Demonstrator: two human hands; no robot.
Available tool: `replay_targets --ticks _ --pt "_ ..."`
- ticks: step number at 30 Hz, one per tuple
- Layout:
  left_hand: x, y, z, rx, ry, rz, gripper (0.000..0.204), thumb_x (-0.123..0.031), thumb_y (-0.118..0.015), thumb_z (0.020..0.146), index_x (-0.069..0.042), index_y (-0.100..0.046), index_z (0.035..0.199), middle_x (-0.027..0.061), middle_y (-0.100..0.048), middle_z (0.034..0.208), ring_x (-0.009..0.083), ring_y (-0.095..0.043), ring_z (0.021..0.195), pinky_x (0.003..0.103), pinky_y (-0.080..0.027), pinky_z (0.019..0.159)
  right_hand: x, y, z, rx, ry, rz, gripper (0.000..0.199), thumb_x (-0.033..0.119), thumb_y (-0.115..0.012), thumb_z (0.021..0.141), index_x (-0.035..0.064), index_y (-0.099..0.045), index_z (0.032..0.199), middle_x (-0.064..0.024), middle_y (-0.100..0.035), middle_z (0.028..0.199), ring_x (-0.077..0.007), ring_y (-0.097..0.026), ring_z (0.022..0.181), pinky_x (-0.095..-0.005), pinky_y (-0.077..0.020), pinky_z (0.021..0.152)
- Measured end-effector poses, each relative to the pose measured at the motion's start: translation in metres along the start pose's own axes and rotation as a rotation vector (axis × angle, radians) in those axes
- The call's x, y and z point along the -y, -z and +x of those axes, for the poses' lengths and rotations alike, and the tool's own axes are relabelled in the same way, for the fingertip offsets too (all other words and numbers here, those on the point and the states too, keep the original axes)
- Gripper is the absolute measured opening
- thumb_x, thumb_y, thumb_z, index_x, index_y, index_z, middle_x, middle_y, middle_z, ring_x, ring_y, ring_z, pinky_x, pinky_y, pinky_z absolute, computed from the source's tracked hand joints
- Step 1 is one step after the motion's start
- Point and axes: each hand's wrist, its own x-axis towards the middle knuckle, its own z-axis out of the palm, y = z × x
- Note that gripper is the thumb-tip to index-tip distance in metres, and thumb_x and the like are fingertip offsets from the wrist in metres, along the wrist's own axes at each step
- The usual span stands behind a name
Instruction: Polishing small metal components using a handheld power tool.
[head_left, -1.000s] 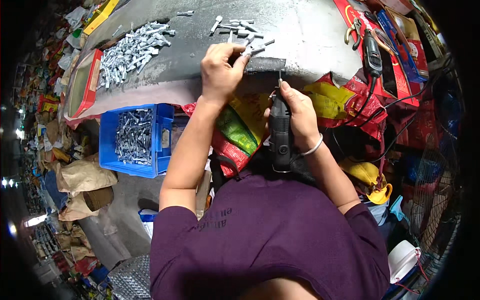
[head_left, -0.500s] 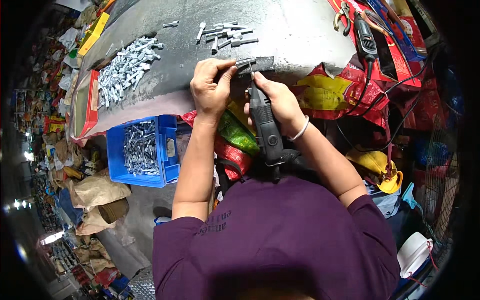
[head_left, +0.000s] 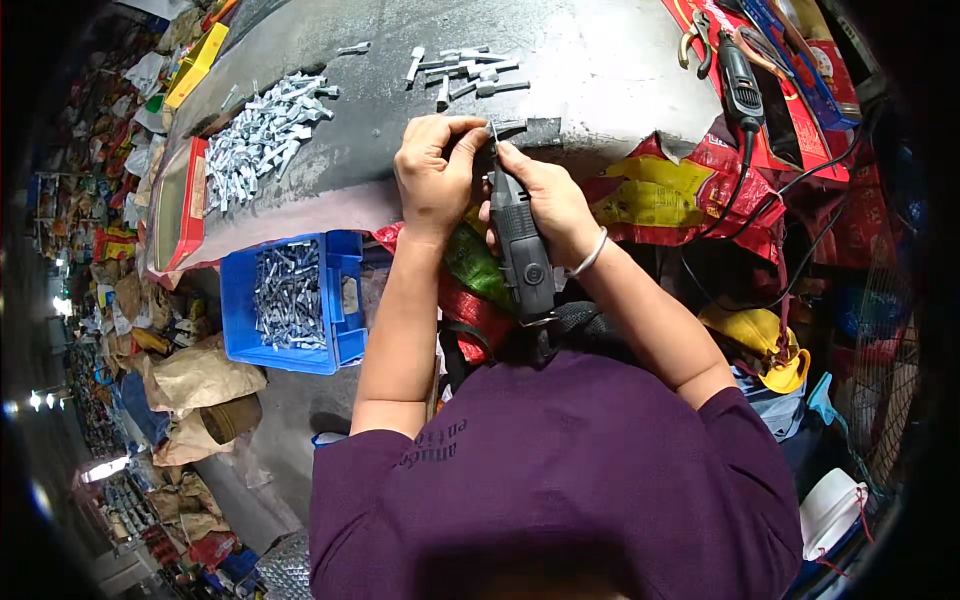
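Note:
My right hand (head_left: 556,205) is wrapped round a black rotary tool (head_left: 520,238). Its thin tip points away from me and meets the small metal part at the table's near edge, close to my left fingertips. Thumb and forefinger of my left hand (head_left: 432,178) are pinched on that small grey metal part (head_left: 510,127), whose far end lies by a dark block (head_left: 544,131). Several similar metal parts (head_left: 470,68) are scattered on the table just beyond. A larger heap of them (head_left: 268,135) sits to the left.
A blue bin (head_left: 240,330) of metal parts stands below the table's left edge. A red-edged tray (head_left: 192,205) lies on that corner. Pliers (head_left: 697,45) and a second corded rotary tool (head_left: 741,85) are at the right, their cable looping down. A torn red-yellow bag (head_left: 655,190) hangs over the edge.
The rotary tool's tip has shifted left along the metal part, nearer my left fingertips, and the tool has tilted slightly. The whole view has moved a little.

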Motion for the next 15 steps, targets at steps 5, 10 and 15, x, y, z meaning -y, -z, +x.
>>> replay_targets --ticks 5,10,15 --pt "0.003 0.000 0.000 -0.003 -0.057 0.032 0.013 0.000 -0.074 0.083 -0.003 -0.077 0.096 0.0064 -0.071 0.094 0.0169 -0.063 0.081 0.027 -0.051 0.077 0.008 0.013 -0.009 -0.064 0.005 0.001 0.047 0.046 -0.056 0.103 0.0018 -0.064 0.090 -0.0115 -0.067 0.065 -0.0206 -0.061 0.045 -0.0299 -0.0475 0.042" --pt "0.007 -0.001 -0.006 -0.029 -0.068 -0.010 0.016 0.003 -0.073 0.083 -0.003 -0.078 0.096 0.0068 -0.073 0.096 0.0178 -0.066 0.084 0.028 -0.052 0.082 0.009 0.020 -0.015 -0.042 -0.021 -0.049 0.049 0.050 -0.056 0.102 0.0027 -0.065 0.095 -0.0104 -0.068 0.067 -0.0217 -0.062 0.047 -0.0309 -0.0494 0.043" --pt "0.019 -0.004 -0.012 -0.049 -0.177 -0.104 0.020 0.005 -0.072 0.081 -0.004 -0.078 0.098 0.0077 -0.075 0.101 0.0196 -0.069 0.090 0.030 -0.054 0.089 0.003 0.019 -0.013 0.023 -0.043 -0.060 0.050 0.051 -0.054 0.103 0.0024 -0.064 0.096 -0.0114 -0.068 0.068 -0.0221 -0.063 0.047 -0.0315 -0.0496 0.043"
